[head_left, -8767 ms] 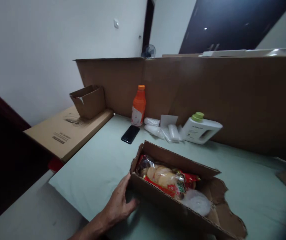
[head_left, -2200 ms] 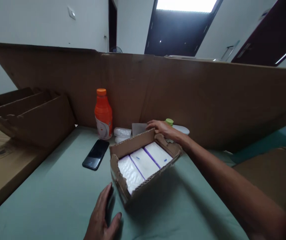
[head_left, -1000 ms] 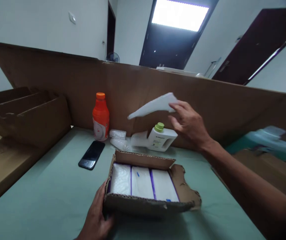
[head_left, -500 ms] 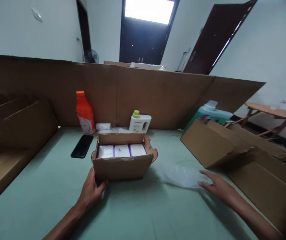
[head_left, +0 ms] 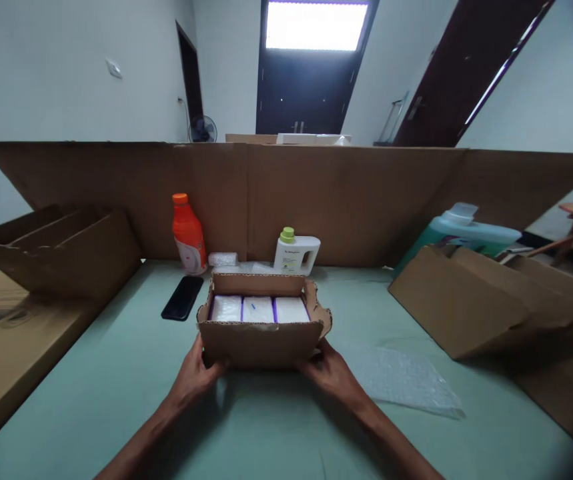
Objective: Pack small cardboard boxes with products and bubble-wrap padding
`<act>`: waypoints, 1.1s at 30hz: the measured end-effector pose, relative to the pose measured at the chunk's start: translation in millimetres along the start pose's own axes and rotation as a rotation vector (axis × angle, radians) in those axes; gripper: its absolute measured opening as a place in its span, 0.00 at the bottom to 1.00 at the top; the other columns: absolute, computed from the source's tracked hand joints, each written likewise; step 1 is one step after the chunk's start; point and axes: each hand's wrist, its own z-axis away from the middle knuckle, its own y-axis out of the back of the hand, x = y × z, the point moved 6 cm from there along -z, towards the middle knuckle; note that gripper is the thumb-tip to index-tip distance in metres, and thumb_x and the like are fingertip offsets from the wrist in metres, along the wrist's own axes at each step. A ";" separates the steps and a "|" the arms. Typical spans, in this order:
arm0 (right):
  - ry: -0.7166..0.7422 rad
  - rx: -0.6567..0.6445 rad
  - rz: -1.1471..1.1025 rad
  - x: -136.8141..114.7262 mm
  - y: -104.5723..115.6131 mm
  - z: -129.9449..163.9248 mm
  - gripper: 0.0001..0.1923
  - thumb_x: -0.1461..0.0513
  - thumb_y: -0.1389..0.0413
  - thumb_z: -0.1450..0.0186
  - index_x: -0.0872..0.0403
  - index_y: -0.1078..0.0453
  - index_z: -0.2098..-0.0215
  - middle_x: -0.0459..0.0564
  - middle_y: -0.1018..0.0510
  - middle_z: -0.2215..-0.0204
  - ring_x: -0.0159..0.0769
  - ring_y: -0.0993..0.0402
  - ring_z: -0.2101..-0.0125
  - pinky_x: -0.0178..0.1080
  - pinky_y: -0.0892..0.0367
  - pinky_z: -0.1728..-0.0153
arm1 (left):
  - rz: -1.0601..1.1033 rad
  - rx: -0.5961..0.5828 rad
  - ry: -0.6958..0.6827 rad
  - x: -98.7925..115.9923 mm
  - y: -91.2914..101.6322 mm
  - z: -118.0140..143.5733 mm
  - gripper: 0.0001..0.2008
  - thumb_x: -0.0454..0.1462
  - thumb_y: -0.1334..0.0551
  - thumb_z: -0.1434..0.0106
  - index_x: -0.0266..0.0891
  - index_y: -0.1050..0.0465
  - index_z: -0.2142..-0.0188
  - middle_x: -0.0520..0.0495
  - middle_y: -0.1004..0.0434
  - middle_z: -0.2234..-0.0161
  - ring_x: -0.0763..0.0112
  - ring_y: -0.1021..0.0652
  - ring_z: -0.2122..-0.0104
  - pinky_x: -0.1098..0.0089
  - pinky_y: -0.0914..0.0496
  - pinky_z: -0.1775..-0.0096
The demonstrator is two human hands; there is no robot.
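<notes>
An open-topped cardboard box (head_left: 261,345) stands in the middle of the green surface, holding three white packs (head_left: 258,309) with purple edges in a row. My left hand (head_left: 199,370) grips its near left corner, thumb on the front face and fingers around the side. At the near right corner my right hand (head_left: 331,370) holds the box the same way; its fingertips are partly hidden. To the right of my right hand, a sheet of bubble wrap (head_left: 409,380) lies flat on the surface.
Behind the box are a black phone (head_left: 182,299), an orange bottle (head_left: 189,237), small bubble-wrapped pieces (head_left: 223,259) and a white jug with a green cap (head_left: 293,257). Cardboard compartments (head_left: 86,253) stand left; more cardboard (head_left: 456,300) and a teal jug (head_left: 471,230) are right. A cardboard wall (head_left: 366,200) closes the back.
My right hand has let go of the bubble wrap, which now lies flat, and has moved left onto the box's right corner. My left hand stays on the box. The view has shifted.
</notes>
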 end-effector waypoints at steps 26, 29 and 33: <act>0.037 0.312 -0.062 5.5 -1.3 -2.0 0.27 0.61 0.39 0.43 0.52 0.34 0.45 0.55 0.20 0.54 0.48 0.24 0.55 0.49 0.26 0.55 | -0.130 0.101 0.127 -3.5 -16.2 -16.7 0.35 0.51 0.30 0.52 0.37 0.34 0.49 0.38 0.21 0.53 0.47 0.21 0.52 0.54 0.26 0.51; 0.067 0.302 -0.002 2.6 -1.8 1.1 0.29 0.62 0.39 0.42 0.51 0.35 0.42 0.54 0.20 0.52 0.47 0.23 0.55 0.48 0.26 0.55 | -0.142 0.077 0.105 -1.4 -15.8 -19.9 0.37 0.52 0.30 0.51 0.37 0.35 0.47 0.36 0.23 0.49 0.46 0.23 0.48 0.51 0.28 0.47; 0.100 0.272 0.119 13.9 4.1 30.7 0.31 0.62 0.40 0.41 0.53 0.36 0.39 0.59 0.25 0.44 0.52 0.29 0.45 0.55 0.32 0.45 | -0.101 0.016 0.113 -1.4 -7.6 1.6 0.44 0.53 0.33 0.46 0.40 0.45 0.36 0.34 0.29 0.42 0.47 0.25 0.44 0.51 0.29 0.46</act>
